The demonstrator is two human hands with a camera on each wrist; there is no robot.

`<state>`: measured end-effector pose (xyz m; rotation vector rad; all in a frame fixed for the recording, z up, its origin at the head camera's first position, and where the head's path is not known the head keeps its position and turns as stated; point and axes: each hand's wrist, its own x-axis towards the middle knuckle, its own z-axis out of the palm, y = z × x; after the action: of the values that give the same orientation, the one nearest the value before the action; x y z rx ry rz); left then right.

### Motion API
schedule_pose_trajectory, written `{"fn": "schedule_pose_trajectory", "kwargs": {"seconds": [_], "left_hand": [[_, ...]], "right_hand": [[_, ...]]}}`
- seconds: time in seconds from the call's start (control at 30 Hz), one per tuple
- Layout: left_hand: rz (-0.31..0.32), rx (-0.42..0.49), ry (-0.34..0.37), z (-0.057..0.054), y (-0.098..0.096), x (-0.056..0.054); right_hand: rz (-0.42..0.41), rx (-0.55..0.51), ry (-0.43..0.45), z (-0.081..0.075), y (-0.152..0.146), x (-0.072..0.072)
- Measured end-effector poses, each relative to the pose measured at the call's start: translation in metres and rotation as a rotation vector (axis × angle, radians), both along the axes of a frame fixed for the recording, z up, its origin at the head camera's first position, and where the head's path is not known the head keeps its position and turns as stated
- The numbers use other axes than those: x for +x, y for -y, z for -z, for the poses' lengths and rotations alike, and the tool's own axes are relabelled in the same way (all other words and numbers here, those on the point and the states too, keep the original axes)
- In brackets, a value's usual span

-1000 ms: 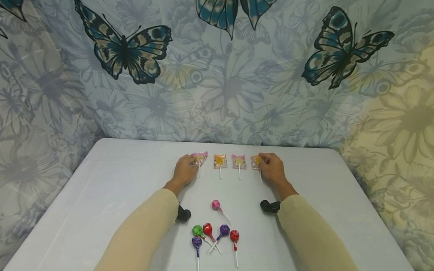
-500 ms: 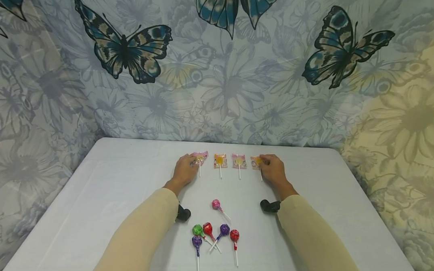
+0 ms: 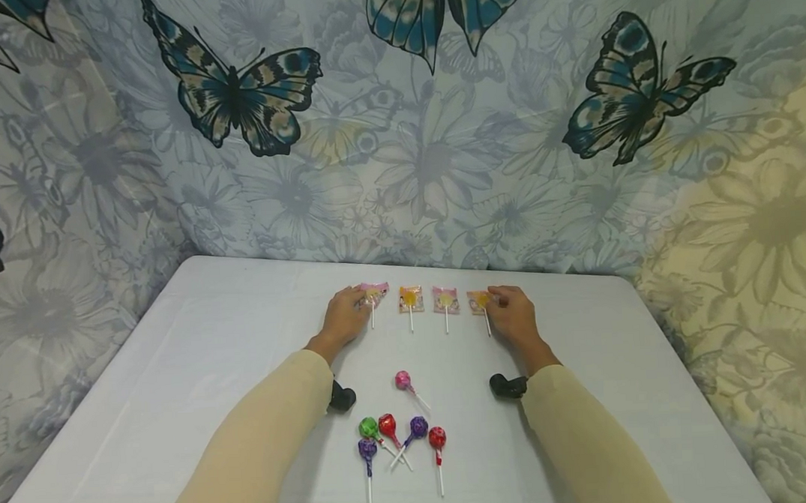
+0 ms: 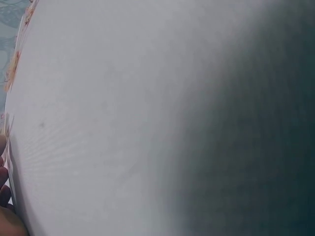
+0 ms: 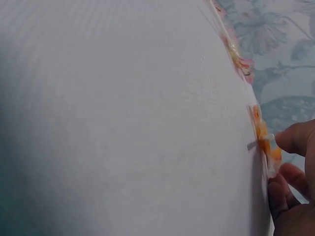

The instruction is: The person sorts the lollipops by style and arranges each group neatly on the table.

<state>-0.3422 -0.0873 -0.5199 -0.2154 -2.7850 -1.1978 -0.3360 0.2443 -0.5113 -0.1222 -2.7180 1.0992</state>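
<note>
My right hand [image 3: 512,316] has edged outward by the square, orange plastic-wrapped lollipop [image 3: 477,301], seemingly straightening it; left hand [image 3: 343,316] touches the pink plastic-wrapped lollipop [image 3: 376,290]. Pinching? Can't tell for either.

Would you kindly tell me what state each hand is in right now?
Left hand: closed, holding the leftmost pink-wrapped lollipop at its edge.
Right hand: closed, pinching the rightmost orange-wrapped lollipop at its edge.

No words, brand or number can be read: on the far flat wrappers [image 3: 410,299] and the near round wrappers [image 3: 419,428], the marks are too small.
</note>
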Motion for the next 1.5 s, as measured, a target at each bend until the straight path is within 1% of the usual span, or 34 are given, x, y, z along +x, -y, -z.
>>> {"fn": "schedule_pose_trajectory", "kwargs": {"seconds": [0.2,0.3,0.4,0.53,0.6,0.7,0.77,0.87,1.0,1.07,1.2,1.33,1.43,1.5], "left_hand": [[0.011,0.076,0.048,-0.001,-0.002,0.000],[0.017,0.119,0.081,-0.001,-0.001,0.000],[0.013,0.162,0.129,-0.003,0.002,0.000],[0.015,0.142,0.210,-0.009,0.011,0.001],[0.027,0.110,0.239,-0.014,0.015,0.002],[0.041,0.100,0.253,-0.022,0.018,0.002],[0.043,0.113,0.241,-0.026,0.019,0.003],[0.029,0.167,0.200,-0.033,0.019,0.006],[0.010,0.215,0.136,-0.044,0.020,0.017],[0.017,0.225,0.111,-0.050,0.020,0.024],[0.037,0.236,0.069,-0.063,0.019,0.044],[0.065,0.261,0.001,-0.075,0.017,0.065],[0.079,0.283,-0.058,-0.082,0.017,0.080],[0.079,0.294,-0.085,-0.085,0.017,0.090]], "right_hand": [[0.009,-0.018,0.012,-0.001,-0.009,0.006],[0.009,-0.013,0.021,-0.002,-0.013,0.010],[0.009,-0.030,0.022,-0.004,-0.016,0.013],[0.006,-0.065,0.033,-0.011,-0.016,0.020],[0.008,-0.064,0.027,-0.015,-0.016,0.024],[0.004,-0.054,-0.016,-0.022,-0.018,0.032],[-0.003,-0.052,-0.060,-0.025,-0.019,0.037],[-0.027,-0.061,-0.130,-0.031,-0.021,0.046],[-0.063,-0.066,-0.205,-0.040,-0.017,0.058],[-0.079,-0.070,-0.235,-0.046,-0.013,0.065],[-0.118,-0.093,-0.289,-0.060,-0.004,0.079],[-0.151,-0.118,-0.348,-0.070,0.004,0.094],[-0.168,-0.126,-0.379,-0.076,0.008,0.105],[-0.180,-0.130,-0.391,-0.079,0.010,0.112]]}}
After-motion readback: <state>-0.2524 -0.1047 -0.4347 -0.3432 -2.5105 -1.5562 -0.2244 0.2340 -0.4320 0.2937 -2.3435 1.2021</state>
